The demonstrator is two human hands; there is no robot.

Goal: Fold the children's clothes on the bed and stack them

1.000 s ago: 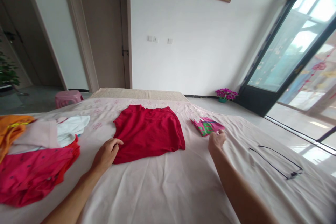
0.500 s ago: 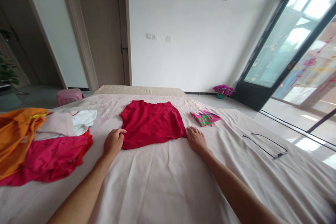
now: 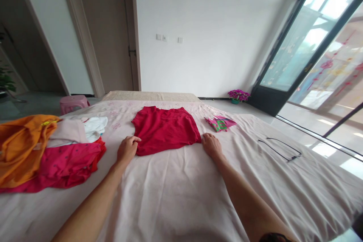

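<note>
A red sleeveless top [image 3: 167, 130] lies spread flat on the pale bedsheet [image 3: 170, 196], neck end away from me. At its near left corner my left hand [image 3: 128, 149] is closed, thumb and fingers pinching the cloth edge. My right hand [image 3: 211, 145] rests at the near right corner, its fingers bent together against the hem; the fingertips are partly hidden. Beyond that hand is a small folded pink and green patterned cloth [image 3: 219, 123].
On the left lies a heap of clothes, with an orange garment [image 3: 22, 147], a dotted pink one [image 3: 68, 162] and a white one [image 3: 96, 127]. Eyeglasses [image 3: 280, 149] lie at the right. A pink stool [image 3: 73, 103] and purple flowers [image 3: 239, 95] stand beyond the bed.
The view has shifted slightly. Both hands stay at the red top's near corners, and the right hand's fingers look a little more bent. The top lies much as before.
</note>
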